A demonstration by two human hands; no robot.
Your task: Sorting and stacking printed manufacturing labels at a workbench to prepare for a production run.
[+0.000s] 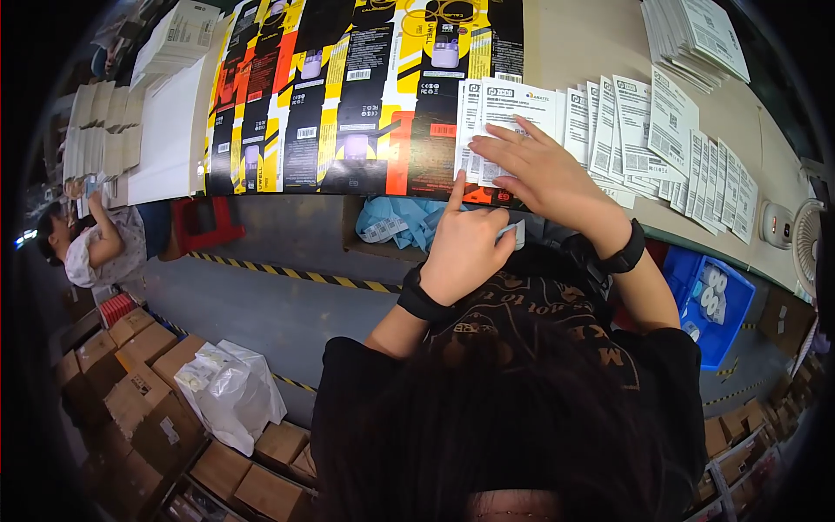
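Right hand (544,170): palm down, fingers spread out, lying flat on the white leaflets (513,103).
Left hand (465,252): pointer finger stuck out straight, its tip at the bottom edge of the leaflets; the other fingers are curled. A small pale slip (514,233) is by the thumb, but I cannot tell if it is gripped.
Leaflets: under the right hand, on top of big black, yellow and red printed card sheets (357,78). More are spread like a fan to the right, on the beige table (565,35).
Stacks: a tall leaflet pile (696,39) at the far right, more white piles (100,139) at the left.
Rubber bands (439,17): on the card sheets, at the far side.
Blue bin (739,300): low on the right, with white rolls (713,291) inside.
Small fan (809,235): at the table's right end.
Other person (96,252): at the left, near a red stool (209,226).
Floor: a white plastic bag (230,391) on brown boxes (143,396).
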